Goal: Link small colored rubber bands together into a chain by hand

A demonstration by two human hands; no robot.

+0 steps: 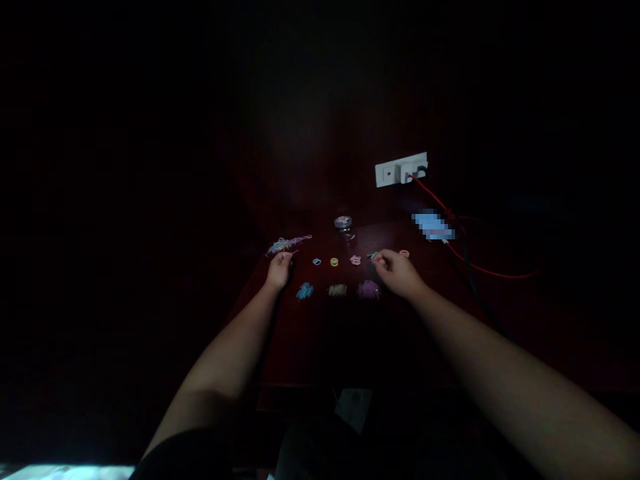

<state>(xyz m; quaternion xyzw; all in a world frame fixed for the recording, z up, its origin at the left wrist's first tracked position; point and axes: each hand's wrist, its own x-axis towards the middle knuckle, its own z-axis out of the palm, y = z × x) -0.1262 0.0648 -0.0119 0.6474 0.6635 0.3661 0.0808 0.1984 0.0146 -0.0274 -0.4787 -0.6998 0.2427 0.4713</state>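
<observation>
A thin band (295, 252) sits in the left hand (279, 270)'s pinch, beside the mixed pile (284, 246). The right hand (399, 271) is at the green bands (371, 255); grip cannot be told. Judged step: handling single bands; next calls for light fingertips.

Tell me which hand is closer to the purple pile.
Your right. The right hand is just beyond the purple pile, slightly to its right; the left hand is well off to its left, past the blue pile.

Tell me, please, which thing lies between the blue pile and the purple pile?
In the head view, a yellowish pile lies between the blue pile and the purple pile.
</observation>
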